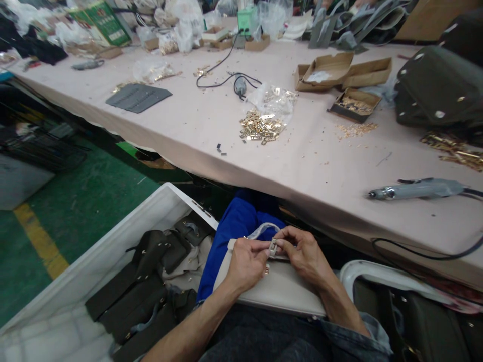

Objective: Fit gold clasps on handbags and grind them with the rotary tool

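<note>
A cream handbag (287, 291) lies across my lap, its pale handle (264, 229) arching up behind my hands. My left hand (247, 264) pinches a strap tab with a small rectangular metal plate (273, 246) from the left. From the other side, the thumb and fingers of my right hand (302, 251) close on the same tab. Just below the fingers, a small gold-coloured clasp part (267, 269) shows on the bag's face. My fingers partly cover the tab and plate.
A white bin (166, 193) of dark bags (128, 296) stands at my left. On the table (211, 130) lie a pile of gold metal plates (262, 125), a grey electric screwdriver (415, 189) with its cable, and a small box of screws (354, 104). Dark bags (437, 90) sit at right.
</note>
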Tool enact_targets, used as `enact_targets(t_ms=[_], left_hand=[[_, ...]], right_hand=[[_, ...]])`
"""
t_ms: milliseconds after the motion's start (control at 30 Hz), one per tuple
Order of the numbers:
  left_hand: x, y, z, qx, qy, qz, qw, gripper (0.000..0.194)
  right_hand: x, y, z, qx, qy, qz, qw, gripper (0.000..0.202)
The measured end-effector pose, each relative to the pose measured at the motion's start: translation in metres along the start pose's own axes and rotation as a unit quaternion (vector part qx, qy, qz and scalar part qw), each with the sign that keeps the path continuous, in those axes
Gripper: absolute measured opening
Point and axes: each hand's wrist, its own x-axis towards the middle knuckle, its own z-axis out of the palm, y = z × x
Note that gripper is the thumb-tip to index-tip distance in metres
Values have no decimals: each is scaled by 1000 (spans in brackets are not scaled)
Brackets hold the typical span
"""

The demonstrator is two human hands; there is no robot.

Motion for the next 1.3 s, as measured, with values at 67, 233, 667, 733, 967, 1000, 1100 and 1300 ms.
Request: enact_targets(t_ms=[67, 233, 667, 733, 967, 1000, 1100, 1300], left_hand=[[0, -2, 2, -7, 9, -7, 1000, 30], [0, -5, 5, -32, 27, -16, 999, 28], [5, -4, 4, -18, 61, 3, 998, 22], [7, -10, 6, -30, 65, 0, 997, 19], [10, -16, 9, -73, 55, 0, 996, 20], [10, -15, 10, -72, 58, -2, 996, 20], [10, -14, 9, -86, 50, -22, 995, 22], [9, -13, 8, -94, -5, -51, 994, 30]], right_hand=[[0, 1, 0, 3, -2, 1, 1000, 15], [-1, 8, 1, 24, -4, 2, 1000, 16], [1, 20, 11, 109, 20, 50, 993, 35], [0, 19, 11, 127, 23, 50, 990, 36], [0, 24, 8, 80, 21, 34, 996, 30], [0, 24, 7, 70, 18, 27, 997, 29], [-1, 24, 4, 53, 6, 17, 998, 28], [-2, 26, 6, 45, -11, 3, 999, 21]])
